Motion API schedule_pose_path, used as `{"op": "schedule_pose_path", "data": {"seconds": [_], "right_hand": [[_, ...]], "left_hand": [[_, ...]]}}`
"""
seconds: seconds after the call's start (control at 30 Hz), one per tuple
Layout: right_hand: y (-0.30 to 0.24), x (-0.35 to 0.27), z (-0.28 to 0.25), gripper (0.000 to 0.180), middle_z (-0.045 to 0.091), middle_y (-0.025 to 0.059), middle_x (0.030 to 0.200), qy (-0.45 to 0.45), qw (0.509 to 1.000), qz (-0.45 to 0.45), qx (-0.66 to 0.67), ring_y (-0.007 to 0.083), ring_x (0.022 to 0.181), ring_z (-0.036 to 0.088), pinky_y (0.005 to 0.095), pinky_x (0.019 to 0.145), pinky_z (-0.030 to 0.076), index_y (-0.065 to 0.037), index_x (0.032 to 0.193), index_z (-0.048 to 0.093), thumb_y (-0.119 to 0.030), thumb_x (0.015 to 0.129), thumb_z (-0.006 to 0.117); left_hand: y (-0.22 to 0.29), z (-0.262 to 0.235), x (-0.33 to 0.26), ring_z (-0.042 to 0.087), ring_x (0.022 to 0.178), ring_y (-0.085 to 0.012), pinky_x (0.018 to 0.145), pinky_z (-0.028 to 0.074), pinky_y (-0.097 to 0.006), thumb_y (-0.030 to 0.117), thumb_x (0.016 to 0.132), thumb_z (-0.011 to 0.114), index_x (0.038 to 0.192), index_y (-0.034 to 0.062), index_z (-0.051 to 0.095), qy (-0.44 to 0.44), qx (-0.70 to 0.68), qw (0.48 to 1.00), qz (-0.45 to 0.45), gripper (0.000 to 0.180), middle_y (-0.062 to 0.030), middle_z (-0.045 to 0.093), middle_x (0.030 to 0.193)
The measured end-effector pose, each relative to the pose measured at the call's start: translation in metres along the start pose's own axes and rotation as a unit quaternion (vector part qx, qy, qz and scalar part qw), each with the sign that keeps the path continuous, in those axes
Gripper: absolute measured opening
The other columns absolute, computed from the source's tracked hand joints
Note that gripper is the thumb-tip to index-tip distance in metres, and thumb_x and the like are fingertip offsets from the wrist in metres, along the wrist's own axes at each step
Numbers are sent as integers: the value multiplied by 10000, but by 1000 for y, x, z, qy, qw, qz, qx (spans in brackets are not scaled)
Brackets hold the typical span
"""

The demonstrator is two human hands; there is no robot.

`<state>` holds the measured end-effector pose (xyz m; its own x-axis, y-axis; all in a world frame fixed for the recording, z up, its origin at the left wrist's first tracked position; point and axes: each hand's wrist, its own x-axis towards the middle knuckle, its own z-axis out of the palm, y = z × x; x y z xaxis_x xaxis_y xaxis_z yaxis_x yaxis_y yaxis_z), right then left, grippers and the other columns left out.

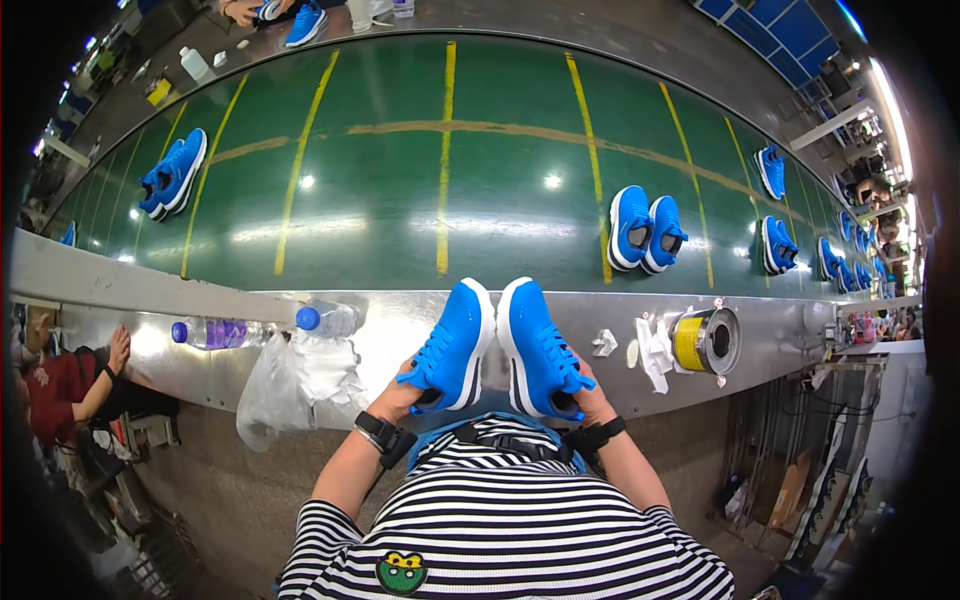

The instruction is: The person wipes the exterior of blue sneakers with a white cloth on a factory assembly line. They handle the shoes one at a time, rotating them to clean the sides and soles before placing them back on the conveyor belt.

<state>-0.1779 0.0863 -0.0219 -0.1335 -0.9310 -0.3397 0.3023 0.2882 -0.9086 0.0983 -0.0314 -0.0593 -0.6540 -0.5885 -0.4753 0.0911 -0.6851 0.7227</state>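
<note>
A pair of blue sneakers with white soles is held side by side over the near metal ledge, toes pointing away from me. My left hand (394, 398) is closed around the heel end of the left sneaker (452, 340). The right sneaker (538, 345) has its heel end gripped by my right hand (592, 398). Both shoes tilt so that their white soles face each other along the middle, with a narrow gap between the toes. Blue laces show on the outer sides. My fingers are partly hidden behind the shoes.
Beyond the ledge runs a green conveyor belt (380, 215) with yellow lines, carrying blue sneakers (630, 228). On the ledge lie plastic bottles (328, 318), a white plastic bag (268, 390), crumpled paper (655, 355) and a yellow-labelled can (706, 341). A co-worker's hand (119, 350) rests at left.
</note>
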Motion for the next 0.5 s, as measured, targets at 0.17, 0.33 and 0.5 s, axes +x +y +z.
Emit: {"op": "schedule_pose_path", "data": {"seconds": [0.17, 0.33, 0.5], "right_hand": [[-7, 0, 1, 584, 492, 67, 1189, -21, 1000, -6, -8, 147, 1073, 468, 280, 933, 349, -21, 1275, 376, -248, 786, 601], [-3, 0, -4, 637, 489, 75, 1198, -19, 1000, 6, 18, 157, 1078, 475, 291, 938, 355, -18, 1284, 365, -224, 750, 644], [-19, -3, -1, 648, 488, 82, 1192, -20, 1000, -15, 2, 171, 1099, 464, 293, 949, 345, -17, 1275, 378, -180, 720, 672]], "left_hand": [[1, -5, -2, 495, 1026, -155, 890, 405, -290, 158, 836, 562, 1261, 31, 388, -10, 12, 1000, 14, 476, -76, 501, 1170], [2, -11, -3, 465, 1073, -158, 927, 370, -287, 138, 833, 560, 1298, 35, 346, -6, 81, 995, 52, 522, -80, 464, 1225], [21, 2, -8, 445, 1106, -156, 958, 343, -291, 113, 821, 564, 1298, 49, 357, 14, 144, 982, 125, 524, -70, 451, 1246]]}}
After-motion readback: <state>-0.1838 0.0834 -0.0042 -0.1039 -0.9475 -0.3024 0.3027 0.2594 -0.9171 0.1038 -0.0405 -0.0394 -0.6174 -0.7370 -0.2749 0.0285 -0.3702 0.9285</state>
